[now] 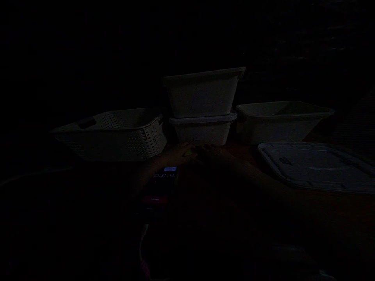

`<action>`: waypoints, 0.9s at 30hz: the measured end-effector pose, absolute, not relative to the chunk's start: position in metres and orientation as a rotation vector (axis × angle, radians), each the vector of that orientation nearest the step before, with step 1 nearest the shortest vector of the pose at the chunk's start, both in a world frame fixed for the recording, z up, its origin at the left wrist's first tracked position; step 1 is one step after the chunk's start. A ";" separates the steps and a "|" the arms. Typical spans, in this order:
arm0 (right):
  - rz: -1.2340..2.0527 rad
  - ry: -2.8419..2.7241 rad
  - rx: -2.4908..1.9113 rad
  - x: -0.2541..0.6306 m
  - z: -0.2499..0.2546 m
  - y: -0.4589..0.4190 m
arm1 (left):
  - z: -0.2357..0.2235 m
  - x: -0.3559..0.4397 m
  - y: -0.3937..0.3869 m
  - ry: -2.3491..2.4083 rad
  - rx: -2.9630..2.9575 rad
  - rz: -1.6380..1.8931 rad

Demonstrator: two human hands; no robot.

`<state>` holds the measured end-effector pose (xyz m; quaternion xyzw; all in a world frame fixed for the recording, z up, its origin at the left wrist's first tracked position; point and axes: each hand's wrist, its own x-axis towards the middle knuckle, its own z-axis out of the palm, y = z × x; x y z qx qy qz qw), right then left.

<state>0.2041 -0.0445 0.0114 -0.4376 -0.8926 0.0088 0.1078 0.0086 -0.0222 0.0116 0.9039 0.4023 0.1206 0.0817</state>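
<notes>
The scene is very dark. My left hand reaches in from the left, its fingers curled by a small yellowish thing whose kind I cannot make out. Close beside it, my right hand comes from the right; its fingers are mostly lost in shadow. Both hands are in front of the lower pale plastic bin, which carries a lid. On top of that stands another pale bin. Under my left forearm lies a phone with a lit timer screen.
To the left is a perforated plastic basket. An open pale bin stands at the right, with a flat plastic lid in front of it. A light cable runs from the phone toward the near edge.
</notes>
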 end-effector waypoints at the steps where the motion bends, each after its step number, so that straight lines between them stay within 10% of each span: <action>1: 0.031 -2.621 -1.285 0.204 0.011 -0.045 | 0.012 0.009 -0.022 1.195 2.700 0.361; 27: -0.025 -2.642 -1.283 0.205 0.006 -0.039 | 0.014 0.010 -0.024 1.167 2.689 0.378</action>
